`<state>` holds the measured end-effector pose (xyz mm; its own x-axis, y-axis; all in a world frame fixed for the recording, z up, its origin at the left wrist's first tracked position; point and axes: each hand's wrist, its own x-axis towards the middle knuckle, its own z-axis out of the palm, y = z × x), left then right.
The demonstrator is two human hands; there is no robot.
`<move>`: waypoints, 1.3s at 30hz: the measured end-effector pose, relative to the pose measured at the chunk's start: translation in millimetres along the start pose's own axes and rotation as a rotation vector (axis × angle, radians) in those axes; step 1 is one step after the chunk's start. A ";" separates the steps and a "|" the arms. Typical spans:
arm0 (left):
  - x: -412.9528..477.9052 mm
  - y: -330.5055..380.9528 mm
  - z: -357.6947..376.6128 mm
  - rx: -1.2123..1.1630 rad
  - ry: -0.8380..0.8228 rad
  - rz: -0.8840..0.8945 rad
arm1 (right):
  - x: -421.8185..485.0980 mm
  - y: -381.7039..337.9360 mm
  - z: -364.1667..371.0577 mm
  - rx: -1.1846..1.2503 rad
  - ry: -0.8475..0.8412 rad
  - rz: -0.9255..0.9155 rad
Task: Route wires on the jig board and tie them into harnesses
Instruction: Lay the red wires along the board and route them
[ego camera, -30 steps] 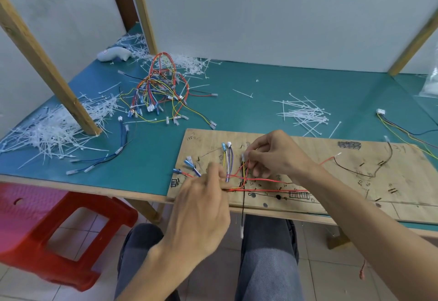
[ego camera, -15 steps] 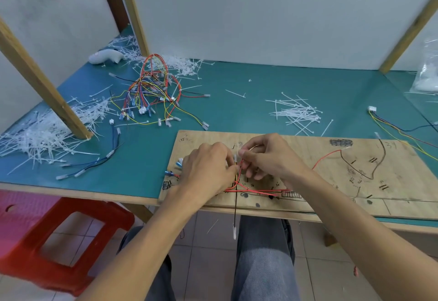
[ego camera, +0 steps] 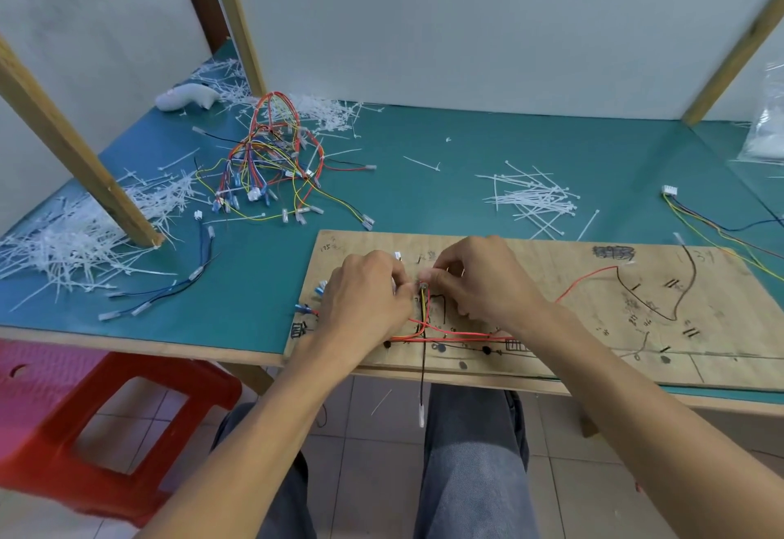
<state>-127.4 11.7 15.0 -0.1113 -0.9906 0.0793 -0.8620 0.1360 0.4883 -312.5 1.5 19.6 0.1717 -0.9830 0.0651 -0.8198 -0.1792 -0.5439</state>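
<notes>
Mid-frame, my left hand (ego camera: 365, 296) and right hand (ego camera: 479, 284) meet, fingers curled, pinching a thin bundle of red, yellow and black wires (ego camera: 424, 314) on the plywood board (ego camera: 594, 326).

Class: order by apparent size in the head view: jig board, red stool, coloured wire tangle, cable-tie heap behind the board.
1. jig board
2. red stool, cropped at the frame edge
3. coloured wire tangle
4. cable-tie heap behind the board

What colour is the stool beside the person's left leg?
The stool is red; head view shows it.
</notes>
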 end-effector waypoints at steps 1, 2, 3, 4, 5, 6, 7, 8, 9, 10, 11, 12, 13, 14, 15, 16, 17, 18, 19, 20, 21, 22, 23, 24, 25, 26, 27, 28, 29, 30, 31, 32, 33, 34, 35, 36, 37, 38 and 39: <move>-0.9 0.8 -0.8 0.005 0.021 0.003 | 1.2 0.7 -0.3 -0.058 0.023 -0.025; -1.7 1.7 -1.6 0.021 0.044 0.012 | 2.4 1.1 -0.5 -0.086 0.038 -0.038; -2.8 2.4 -1.8 0.048 0.066 0.029 | 3.6 1.5 -0.7 -0.100 0.046 -0.040; -4.1 3.2 -1.8 0.080 0.083 0.048 | 4.9 1.0 -0.6 -0.109 0.049 -0.039; -5.8 4.0 -2.0 0.116 0.094 0.066 | 5.9 -0.4 0.1 -0.115 0.046 -0.034; -7.7 4.8 -2.5 0.156 0.097 0.085 | 7.2 -2.0 0.8 -0.110 0.036 -0.026; -9.7 5.7 -2.9 0.202 0.096 0.110 | 8.3 -3.4 1.4 -0.087 0.025 -0.007; -12.0 6.3 -3.1 0.247 0.096 0.138 | 9.6 -4.0 1.8 -0.047 0.018 0.020; -14.1 7.1 -3.2 0.282 0.098 0.165 | 10.8 -3.7 2.2 0.002 0.016 0.050; -16.0 7.5 -3.6 0.305 0.102 0.187 | 11.3 -2.9 2.8 0.048 0.021 0.076; -17.7 7.8 -4.0 0.320 0.104 0.204 | 11.2 -1.9 4.1 0.081 0.033 0.095; -19.1 7.7 -4.4 0.332 0.100 0.216 | 10.1 -0.9 6.2 0.098 0.051 0.104; -19.9 7.9 -4.9 0.343 0.092 0.220 | 8.2 -0.3 8.3 0.107 0.077 0.102; -20.3 7.8 -5.1 0.351 0.082 0.221 | 6.1 -0.4 10.5 0.113 0.105 0.093; -20.3 7.7 -5.5 0.347 0.076 0.225 | 3.8 -0.7 12.3 0.122 0.129 0.082; -20.2 7.9 -5.9 0.330 0.076 0.236 | 2.1 -0.5 13.6 0.134 0.145 0.071; -20.2 8.0 -6.6 0.306 0.078 0.250 | 0.7 0.4 14.6 0.146 0.152 0.058; -20.6 8.1 -7.3 0.289 0.075 0.259 | -0.6 1.6 15.0 0.155 0.151 0.044; -21.1 7.8 -7.8 0.291 0.064 0.259 | -1.9 2.9 15.1 0.164 0.143 0.030; -21.8 7.1 -7.9 0.304 0.050 0.255 | -2.8 4.1 15.3 0.179 0.133 0.025; -22.4 6.2 -7.5 0.315 0.043 0.253 | -3.5 4.9 15.6 0.204 0.125 0.030; -23.3 5.8 -6.9 0.320 0.040 0.253 | -3.5 5.1 16.1 0.234 0.122 0.043; -24.8 6.4 -6.4 0.323 0.039 0.251 | -3.2 4.8 16.9 0.260 0.125 0.060; -27.0 7.4 -5.8 0.329 0.039 0.248 | -2.3 3.6 17.8 0.277 0.133 0.080; -29.3 9.0 -5.4 0.338 0.039 0.245 | -1.4 2.4 18.5 0.293 0.140 0.100; -32.4 10.6 -4.6 0.355 0.038 0.243 | -0.8 1.5 19.3 0.309 0.142 0.117; -35.7 11.8 -3.9 0.374 0.036 0.242 | -0.3 0.6 20.1 0.324 0.144 0.126; -38.5 12.7 -3.2 0.389 0.037 0.238 | -0.3 -0.4 20.7 0.334 0.151 0.127; -41.1 13.2 -2.6 0.398 0.042 0.232 | -0.4 -1.9 21.2 0.342 0.158 0.126; -42.9 13.7 -2.1 0.402 0.048 0.223 | -0.1 -3.7 21.6 0.349 0.163 0.126; -44.5 14.1 -1.5 0.400 0.055 0.217 | -0.1 -5.5 22.2 0.355 0.166 0.127; -45.4 14.5 -1.0 0.394 0.059 0.212 | -0.3 -7.2 22.5 0.354 0.170 0.124; -46.0 14.8 -0.6 0.386 0.063 0.204 | -0.5 -9.3 22.9 0.347 0.173 0.115; -47.0 14.7 -0.3 0.373 0.063 0.190 | -1.2 -11.2 23.1 0.336 0.174 0.100; -48.0 14.1 0.2 0.357 0.065 0.173 | -2.1 -12.7 23.0 0.320 0.174 0.082; -49.3 13.0 1.0 0.337 0.070 0.161 | -3.1 -14.0 22.6 0.302 0.172 0.064; -50.6 12.0 2.0 0.319 0.078 0.151 | -4.5 -14.9 21.9 0.291 0.168 0.052; -52.2 11.6 2.6 0.309 0.083 0.144 | -5.8 -15.4 21.0 0.294 0.164 0.050; -53.8 11.7 3.0 0.308 0.083 0.142 | -6.8 -15.7 20.2 0.305 0.161 0.055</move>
<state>-132.9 66.6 13.9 -0.2112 -0.9558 0.2044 -0.9509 0.2493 0.1832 -289.8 11.8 10.8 0.0238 -0.9889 0.1464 -0.6204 -0.1295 -0.7735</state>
